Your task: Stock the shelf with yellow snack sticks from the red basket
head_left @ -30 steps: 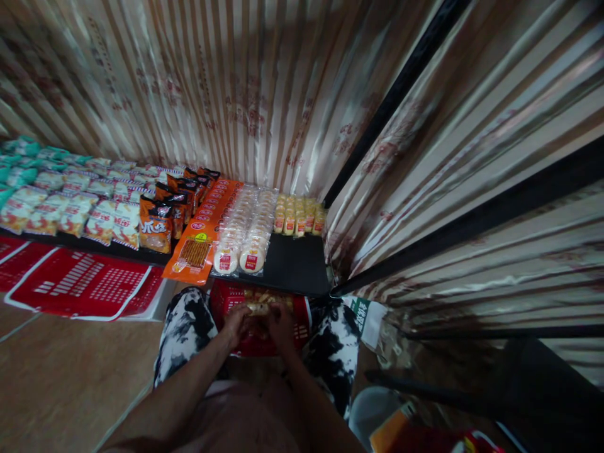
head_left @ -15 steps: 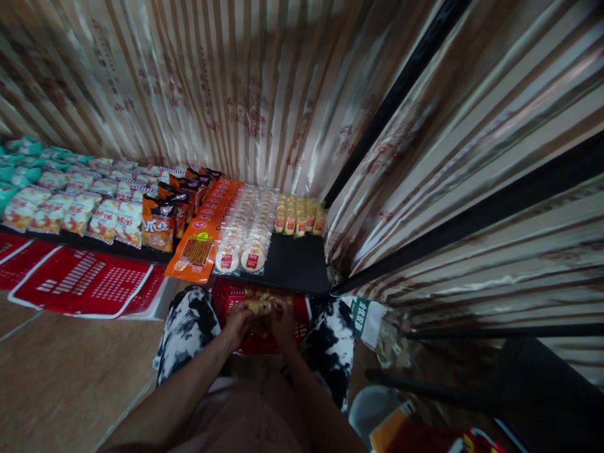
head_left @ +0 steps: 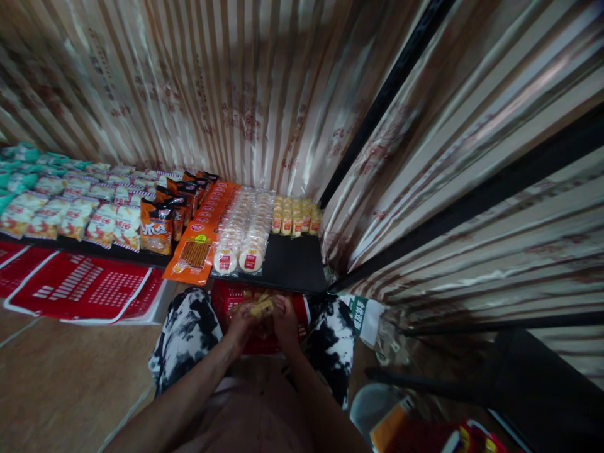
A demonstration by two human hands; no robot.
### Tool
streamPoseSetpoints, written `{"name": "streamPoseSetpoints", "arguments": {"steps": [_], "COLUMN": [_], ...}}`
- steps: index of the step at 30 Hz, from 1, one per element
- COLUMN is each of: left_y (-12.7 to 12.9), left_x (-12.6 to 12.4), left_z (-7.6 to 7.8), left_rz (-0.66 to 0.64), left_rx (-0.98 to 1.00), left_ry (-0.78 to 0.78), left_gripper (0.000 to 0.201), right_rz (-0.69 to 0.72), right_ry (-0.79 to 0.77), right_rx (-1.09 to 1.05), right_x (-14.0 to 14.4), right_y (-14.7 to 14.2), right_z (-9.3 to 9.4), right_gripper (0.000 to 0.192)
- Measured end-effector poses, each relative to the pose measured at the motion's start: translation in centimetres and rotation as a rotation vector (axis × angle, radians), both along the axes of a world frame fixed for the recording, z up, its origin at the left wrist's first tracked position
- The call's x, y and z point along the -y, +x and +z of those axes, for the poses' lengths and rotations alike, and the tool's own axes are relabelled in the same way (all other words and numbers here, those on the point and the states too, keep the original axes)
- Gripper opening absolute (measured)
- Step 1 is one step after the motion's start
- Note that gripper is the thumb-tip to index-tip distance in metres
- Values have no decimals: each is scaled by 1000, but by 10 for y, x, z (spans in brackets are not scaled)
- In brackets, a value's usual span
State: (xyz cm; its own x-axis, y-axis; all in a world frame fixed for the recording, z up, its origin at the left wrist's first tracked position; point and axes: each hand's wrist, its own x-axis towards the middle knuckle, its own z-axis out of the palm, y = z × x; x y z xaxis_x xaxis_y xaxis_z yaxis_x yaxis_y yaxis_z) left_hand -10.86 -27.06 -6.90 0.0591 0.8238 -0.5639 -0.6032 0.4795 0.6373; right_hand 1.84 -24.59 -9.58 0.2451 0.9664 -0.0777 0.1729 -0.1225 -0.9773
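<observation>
Over a red basket (head_left: pixel 302 311) between my knees, both hands are closed around small yellow snack packets (head_left: pixel 262 308). My left hand (head_left: pixel 241 319) grips them from the left, and my right hand (head_left: pixel 284 318) has its fingers on their right end. How many packets are held is too dim to tell. More packets lie in the basket, partly hidden by my hands. On the black shelf (head_left: pixel 297 261) ahead, rows of similar yellow packets (head_left: pixel 296 217) stand against the curtain. Left of them are clear-wrapped round white crackers (head_left: pixel 250 255) and orange stick-snack packs (head_left: pixel 193 251).
Further left along the shelf stand orange-black bags (head_left: pixel 156 229), white snack bags (head_left: pixel 78 217) and green bags (head_left: pixel 21 179). Red baskets (head_left: pixel 89 283) sit below. A striped curtain (head_left: pixel 226 88) and black poles (head_left: pixel 391 94) border the shelf. At lower right is a grey container (head_left: pixel 372 409).
My hands have lifted the yellow packets slightly and tilted them, so they show more clearly above the basket. The view has shifted a little; the shelf goods look unchanged.
</observation>
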Motion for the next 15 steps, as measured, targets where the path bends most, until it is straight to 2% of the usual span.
{"name": "streamPoseSetpoints", "arguments": {"steps": [8, 15], "left_y": [7, 8], "left_x": [0, 1], "left_z": [2, 9], "left_rz": [3, -45], "left_rx": [-104, -303], "left_ry": [19, 165], "left_gripper": [43, 34], "right_rz": [-43, -17], "right_ry": [-54, -45], "right_rx": [-5, -19], "right_x": [3, 6], "right_y": [7, 10], "right_z": [3, 9], "right_gripper": [30, 19]}}
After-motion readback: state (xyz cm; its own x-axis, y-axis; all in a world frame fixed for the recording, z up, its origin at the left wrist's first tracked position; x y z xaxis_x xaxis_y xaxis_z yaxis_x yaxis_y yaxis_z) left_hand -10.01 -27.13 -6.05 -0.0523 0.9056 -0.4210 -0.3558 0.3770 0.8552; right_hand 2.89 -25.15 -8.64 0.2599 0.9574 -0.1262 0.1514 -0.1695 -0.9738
